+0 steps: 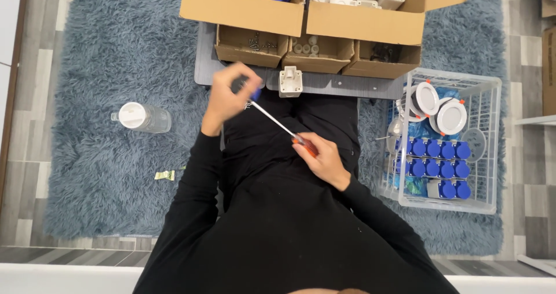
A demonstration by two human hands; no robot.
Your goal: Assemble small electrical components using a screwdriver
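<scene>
rug (104,68) grey-blue | screwdriver handle (306,145) orange | basket (486,149) white | sleeves (191,195) black

Bright, even indoor light, soft shadows — left hand (230,97) motion-blurred

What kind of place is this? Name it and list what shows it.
Probably a home floor used as a small assembly station: a shaggy blue rug, cardboard boxes of parts, and a white wire basket of blue-capped pieces.
</scene>
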